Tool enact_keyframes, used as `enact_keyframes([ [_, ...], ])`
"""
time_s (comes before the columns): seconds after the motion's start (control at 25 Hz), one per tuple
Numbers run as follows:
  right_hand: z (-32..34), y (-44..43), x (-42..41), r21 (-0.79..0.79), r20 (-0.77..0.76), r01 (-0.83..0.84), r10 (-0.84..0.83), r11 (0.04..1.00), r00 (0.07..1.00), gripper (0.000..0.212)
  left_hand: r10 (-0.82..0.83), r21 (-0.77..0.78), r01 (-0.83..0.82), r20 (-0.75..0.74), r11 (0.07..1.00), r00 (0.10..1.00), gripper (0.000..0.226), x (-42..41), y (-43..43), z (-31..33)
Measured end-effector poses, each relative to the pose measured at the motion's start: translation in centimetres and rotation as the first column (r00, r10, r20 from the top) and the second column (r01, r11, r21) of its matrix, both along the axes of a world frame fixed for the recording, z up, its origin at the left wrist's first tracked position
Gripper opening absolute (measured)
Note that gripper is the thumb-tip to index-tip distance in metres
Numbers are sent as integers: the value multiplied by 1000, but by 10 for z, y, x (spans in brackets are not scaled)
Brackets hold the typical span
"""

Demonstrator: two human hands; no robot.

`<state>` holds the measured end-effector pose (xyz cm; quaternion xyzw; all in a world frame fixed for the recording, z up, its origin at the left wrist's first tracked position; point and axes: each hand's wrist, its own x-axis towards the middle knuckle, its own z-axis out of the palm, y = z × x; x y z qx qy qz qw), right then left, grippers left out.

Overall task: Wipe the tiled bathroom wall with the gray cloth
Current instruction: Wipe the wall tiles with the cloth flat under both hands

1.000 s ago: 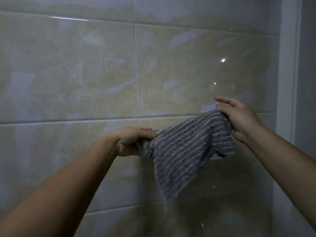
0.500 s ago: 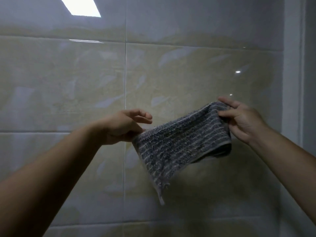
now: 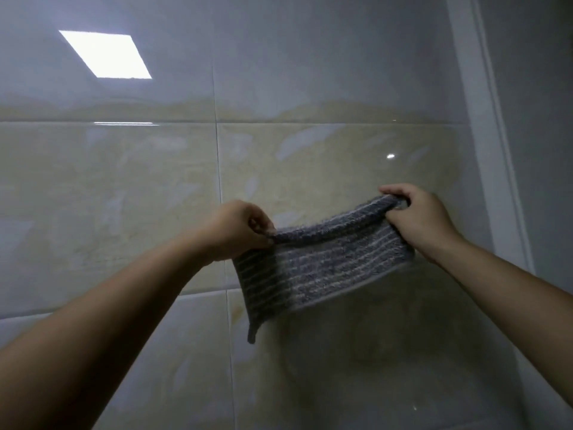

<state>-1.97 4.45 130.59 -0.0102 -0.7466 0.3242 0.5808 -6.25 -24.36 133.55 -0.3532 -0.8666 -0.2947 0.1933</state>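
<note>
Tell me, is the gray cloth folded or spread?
Folded: the gray cloth hangs doubled over, stretched between the left hand and right hand.

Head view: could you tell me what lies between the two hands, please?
Head view: the gray striped cloth stretches from the left hand to the right hand.

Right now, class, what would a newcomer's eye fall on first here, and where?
The gray striped cloth, spread at centre right between the left hand and the right hand, each pinching a top corner. Next, the bright light reflection at upper left on the glossy tiled wall.
</note>
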Motion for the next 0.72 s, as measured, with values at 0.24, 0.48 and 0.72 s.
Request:
enact_keyframes([
  [0.24, 26, -11, -5, 17, -45, 284, -283, 959, 958, 14, 265, -159, -470, -653, 868, 709, 25, -19, -11, 40],
  [0.48, 82, 2, -9, -40, 130, 526, -517, 850, 846, 16, 480, 96, -508, -510, 856, 713, 17, -35, 33, 93],
  [0.72, 126, 36, -42, -362, -28, 211, -237, 908, 971, 13, 297, 514, -119, -279, 849, 913, 11, -64, 80, 124],
])
